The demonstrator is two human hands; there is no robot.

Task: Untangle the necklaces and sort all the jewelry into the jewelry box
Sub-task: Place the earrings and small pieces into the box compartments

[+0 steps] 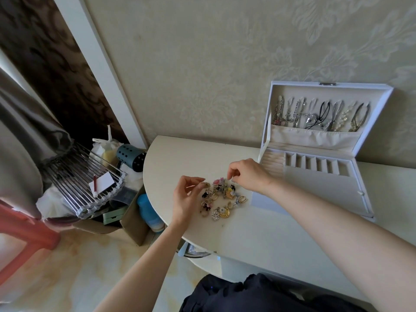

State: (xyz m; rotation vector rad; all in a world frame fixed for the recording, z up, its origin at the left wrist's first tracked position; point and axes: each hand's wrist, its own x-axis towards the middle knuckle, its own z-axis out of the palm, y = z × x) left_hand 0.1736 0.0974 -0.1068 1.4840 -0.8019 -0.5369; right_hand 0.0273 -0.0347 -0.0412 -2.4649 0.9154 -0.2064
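A heap of small jewelry (221,200), gold, black, pink and yellow pieces, lies on the white table (247,233). My left hand (188,199) is at the heap's left edge and pinches a small pale piece (206,184) between thumb and fingers. My right hand (246,175) hovers over the heap's upper right with fingertips pinched together; what they hold is too small to tell. The white jewelry box (315,167) stands open at the right. Several necklaces (315,115) hang inside its lid above a fabric pocket. Its ring rolls and small compartments look bare.
The table ends in a rounded left edge. Beyond it stand a metal rack (78,183), bags, a cardboard box (132,219) and a blue bottle (148,210). A red stool (24,233) is at the far left. The wall runs right behind the box.
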